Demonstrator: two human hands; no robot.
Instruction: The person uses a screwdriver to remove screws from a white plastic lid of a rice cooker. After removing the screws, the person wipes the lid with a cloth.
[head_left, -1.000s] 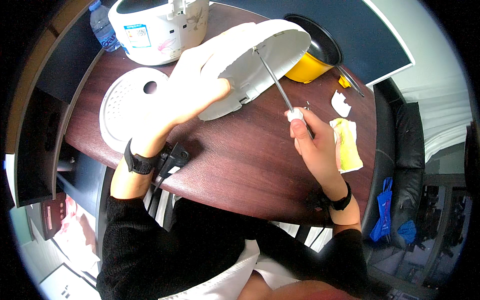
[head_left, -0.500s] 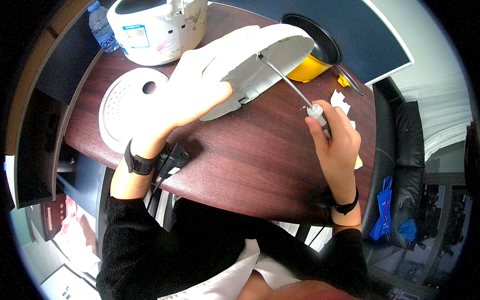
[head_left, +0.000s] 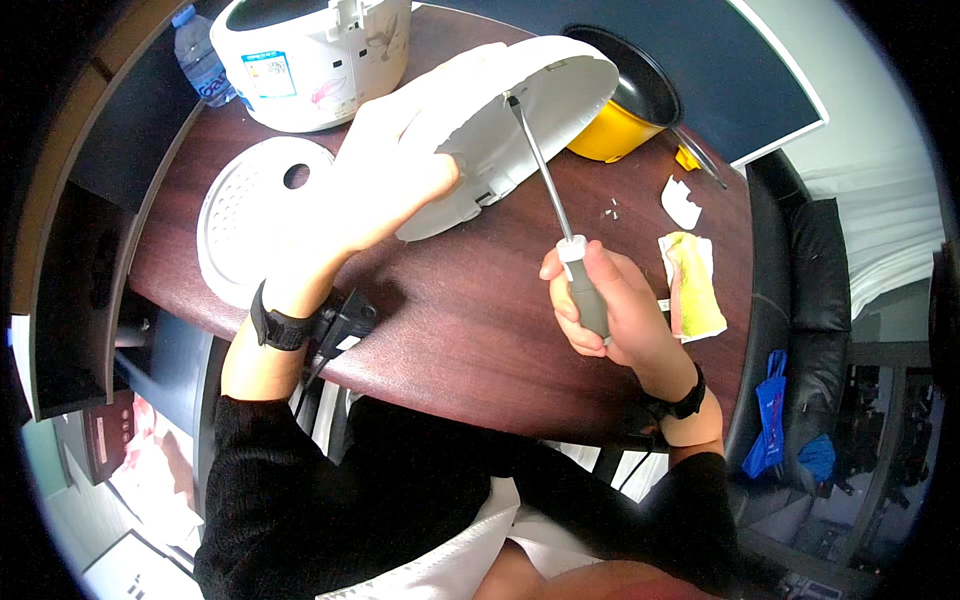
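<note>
I see the round brown table [head_left: 470,320] filling the middle of the view, and at twelve o'clock from my hands stands the white rice cooker body [head_left: 310,55], with the yellow inner pot [head_left: 615,125] off at about one o'clock. The white lid [head_left: 510,120] is the piece being worked on: it is tilted up off the table, its inner face turned toward the right, and my left hand [head_left: 385,185] is clamped around its near edge. At nine o'clock from that hand the perforated white plate [head_left: 255,215] lies flat on the wood. My right hand [head_left: 610,310] is closed around the grey handle of the screwdriver [head_left: 555,210], whose tip meets the lid's inner face near the top rim. To do this well I judge the shaft should sit square to the screw head, with steady inward pressure while turning, and the left grip should keep the lid from twisting. Two small screws [head_left: 612,208] lie loose at three o'clock from the shaft; any fresh one belongs beside them.
</note>
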